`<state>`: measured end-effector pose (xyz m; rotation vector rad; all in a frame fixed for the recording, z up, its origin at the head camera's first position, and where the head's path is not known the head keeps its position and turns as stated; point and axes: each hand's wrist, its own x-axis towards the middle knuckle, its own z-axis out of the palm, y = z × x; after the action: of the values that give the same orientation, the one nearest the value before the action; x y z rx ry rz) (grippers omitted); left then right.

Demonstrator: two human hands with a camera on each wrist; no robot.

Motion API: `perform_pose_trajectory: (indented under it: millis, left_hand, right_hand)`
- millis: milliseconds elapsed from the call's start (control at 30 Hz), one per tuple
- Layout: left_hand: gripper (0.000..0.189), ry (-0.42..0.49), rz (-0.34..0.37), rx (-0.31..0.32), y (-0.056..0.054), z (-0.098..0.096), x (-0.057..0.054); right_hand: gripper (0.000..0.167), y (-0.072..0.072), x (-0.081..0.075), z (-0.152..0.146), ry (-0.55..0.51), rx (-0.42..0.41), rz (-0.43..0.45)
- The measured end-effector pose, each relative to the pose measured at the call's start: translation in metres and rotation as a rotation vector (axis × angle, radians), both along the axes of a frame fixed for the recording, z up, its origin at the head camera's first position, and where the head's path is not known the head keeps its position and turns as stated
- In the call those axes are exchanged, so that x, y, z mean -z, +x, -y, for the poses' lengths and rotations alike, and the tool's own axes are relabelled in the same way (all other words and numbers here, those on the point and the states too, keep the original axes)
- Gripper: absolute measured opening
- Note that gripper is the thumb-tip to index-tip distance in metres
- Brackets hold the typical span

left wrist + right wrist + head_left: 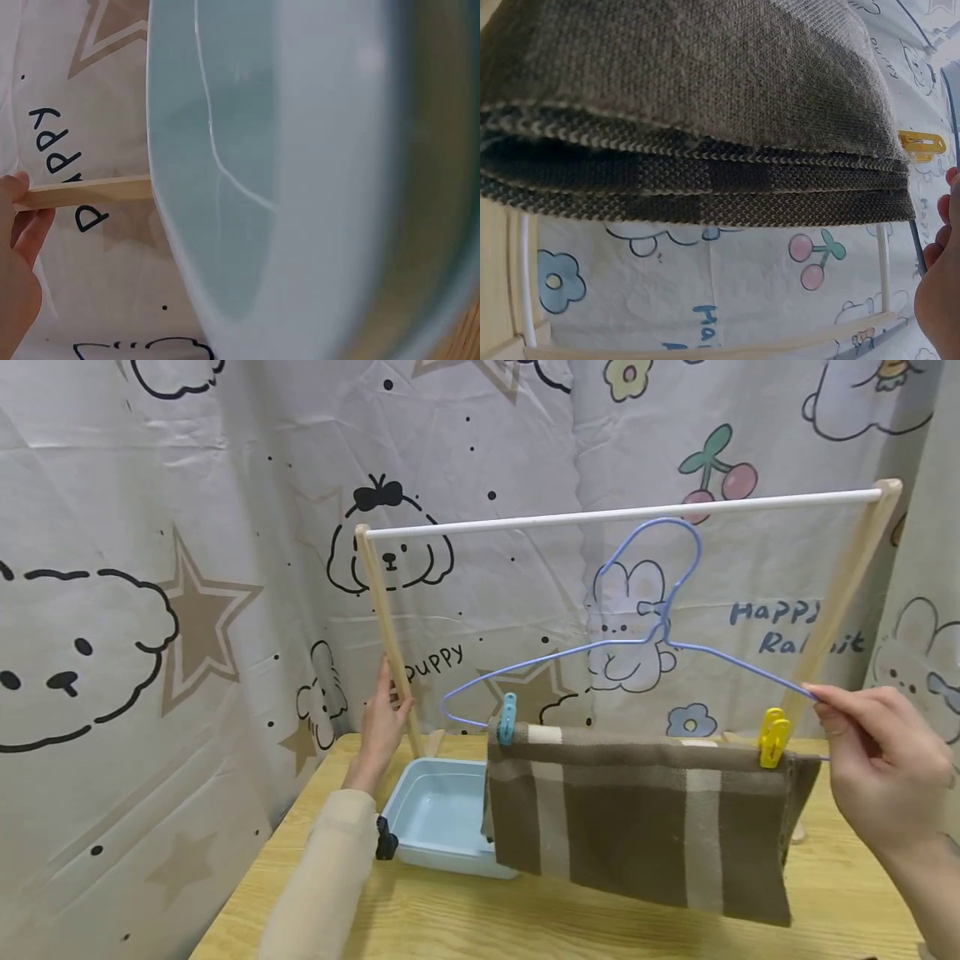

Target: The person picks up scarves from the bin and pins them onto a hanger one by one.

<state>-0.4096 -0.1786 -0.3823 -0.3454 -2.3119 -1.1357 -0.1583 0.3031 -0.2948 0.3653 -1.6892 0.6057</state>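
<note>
In the head view my right hand (885, 760) pinches the right end of a blue wire clothes hanger (555, 653). A folded brown knit cloth (630, 810) with pale stripes hangs over the hanger's lower bar. A blue clothespin (507, 718) clips it at the left, and yellow clothespins (774, 739) sit at the right. The hook's top shows just under the white rod (525, 522) of a drying rack. My left hand (382, 727) holds the rack's left wooden post (386, 622), thumb in front and fingers behind. The cloth's layered edge (705, 172) fills the right wrist view's upper part.
A light blue plastic basin (442, 858) stands on the wooden table (420, 918), partly behind the cloth. The rack's right post (843, 585) rises behind my right hand. A printed curtain (247, 460) surrounds the table at the back and sides.
</note>
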Motion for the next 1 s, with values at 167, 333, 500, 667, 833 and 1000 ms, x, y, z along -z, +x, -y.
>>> perform_pose_trajectory:
  millis: [167, 333, 500, 667, 833, 1000]
  left_hand:
    - [0.09, -0.027, 0.039, 0.003, 0.002, 0.0, 0.0]
    - [0.09, -0.043, 0.043, 0.004, 0.003, 0.001, -0.002]
    - [0.092, -0.051, 0.022, -0.003, 0.003, 0.0, -0.004]
    - [0.092, -0.054, 0.032, -0.007, 0.003, -0.001, -0.005]
    - [0.089, -0.042, 0.047, -0.005, 0.003, -0.003, -0.005]
    - [0.088, 0.0, 0.069, -0.005, 0.003, -0.006, -0.005]
  right_hand:
    - [0.032, 0.002, -0.006, -0.01, -0.012, 0.045, -0.001]
    - [0.029, -0.002, -0.008, -0.023, -0.051, 0.074, 0.028]
    - [0.025, -0.005, -0.012, -0.03, -0.081, 0.074, 0.028]
    - [0.034, -0.005, -0.017, -0.038, -0.091, 0.134, 0.125]
    - [0.037, -0.013, -0.018, -0.043, -0.132, 0.104, 0.137]
    - [0.038, -0.013, -0.019, -0.045, -0.108, 0.135, 0.134]
